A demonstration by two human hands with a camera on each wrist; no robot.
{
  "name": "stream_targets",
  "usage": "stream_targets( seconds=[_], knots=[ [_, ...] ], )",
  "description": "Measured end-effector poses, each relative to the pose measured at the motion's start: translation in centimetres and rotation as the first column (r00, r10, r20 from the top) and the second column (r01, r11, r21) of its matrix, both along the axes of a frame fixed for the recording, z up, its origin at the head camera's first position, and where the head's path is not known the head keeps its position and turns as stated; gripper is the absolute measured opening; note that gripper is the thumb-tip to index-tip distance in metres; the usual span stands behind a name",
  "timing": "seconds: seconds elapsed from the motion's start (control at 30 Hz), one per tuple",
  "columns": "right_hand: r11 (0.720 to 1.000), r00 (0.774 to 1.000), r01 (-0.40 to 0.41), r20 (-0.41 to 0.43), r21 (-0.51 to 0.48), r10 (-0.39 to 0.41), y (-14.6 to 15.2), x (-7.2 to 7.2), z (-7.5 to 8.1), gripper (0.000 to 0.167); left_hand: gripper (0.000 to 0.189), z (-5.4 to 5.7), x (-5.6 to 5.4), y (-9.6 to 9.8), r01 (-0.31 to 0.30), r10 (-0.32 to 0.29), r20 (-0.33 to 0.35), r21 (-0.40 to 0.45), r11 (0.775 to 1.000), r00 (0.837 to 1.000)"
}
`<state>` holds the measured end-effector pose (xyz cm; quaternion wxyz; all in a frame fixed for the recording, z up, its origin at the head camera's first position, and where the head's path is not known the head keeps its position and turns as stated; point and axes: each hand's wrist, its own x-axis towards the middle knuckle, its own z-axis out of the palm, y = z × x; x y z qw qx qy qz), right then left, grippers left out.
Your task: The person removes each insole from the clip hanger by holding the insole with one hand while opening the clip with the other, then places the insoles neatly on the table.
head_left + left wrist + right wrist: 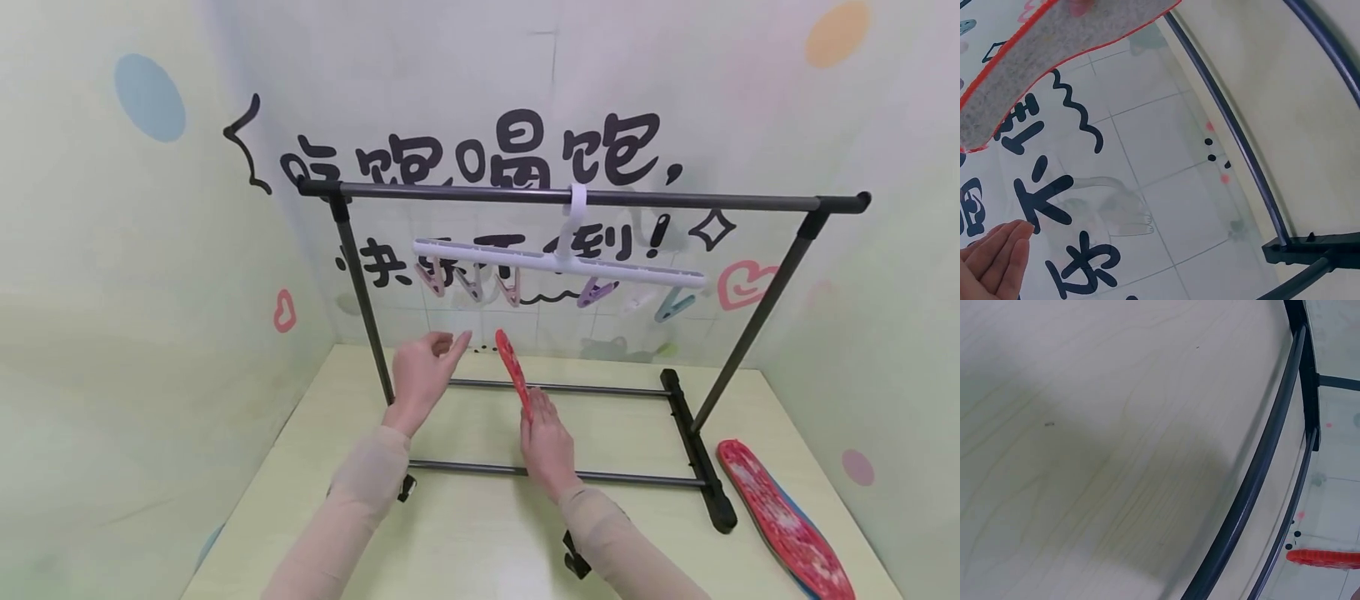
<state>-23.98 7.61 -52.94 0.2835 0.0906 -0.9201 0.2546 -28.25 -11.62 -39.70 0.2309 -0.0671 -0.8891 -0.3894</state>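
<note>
My right hand (549, 446) grips a red insole (513, 367) by its lower end and holds it upright and slightly tilted, edge toward me. Its grey felt underside shows in the left wrist view, where the insole (1100, 31) crosses the top, with a fingertip on it. Only part of the red insole (1325, 558) appears in the right wrist view. My left hand (423, 375) is raised left of the insole, holding nothing, fingers loosely bent. Above both hands hangs a lilac hanger (517, 258) with several clips, among them a pink clip (510, 289) over the insole.
A dark metal rack (465, 193) carries the hanger on its top bar; its lower bars (480, 468) run just above the table (472, 533). Another red patterned insole (787, 521) with a blue edge lies at the right. A printed wall (465, 67) stands behind.
</note>
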Motion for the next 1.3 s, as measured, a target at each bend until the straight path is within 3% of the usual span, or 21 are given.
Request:
stream_targets(
  seconds=[0.23,0.4,0.6,0.93,1.3],
  knots=[
    [0.998,0.995,-0.04,-0.089,-0.04,0.036,0.8,0.4,0.3,0.046,0.058,-2.9,1.9,-0.7,-0.035,0.034,0.026,0.032,0.999,0.999],
    [0.998,0.995,-0.029,-0.094,-0.046,0.025,1.4,0.6,0.2,0.046,0.056,-4.3,2.6,-0.6,-0.041,0.04,0.019,0.054,0.998,0.999],
    [0.999,0.996,-0.004,-0.086,-0.046,0.0,2.5,1.1,-0.1,0.046,0.057,-5.9,3.2,-0.1,-0.062,0.058,0.06,0.061,0.996,0.997],
    [0.998,0.995,0.043,-0.088,-0.038,-0.047,6.1,2.1,-0.6,0.049,0.055,-7.0,4.0,0.9,-0.103,0.09,0.118,0.113,0.988,0.989],
    [0.996,0.986,0.091,-0.137,-0.006,-0.091,11.0,3.5,-1.0,0.049,0.051,-8.1,5.5,2.5,-0.07,0.045,0.144,0.179,0.981,0.989]
  ],
)
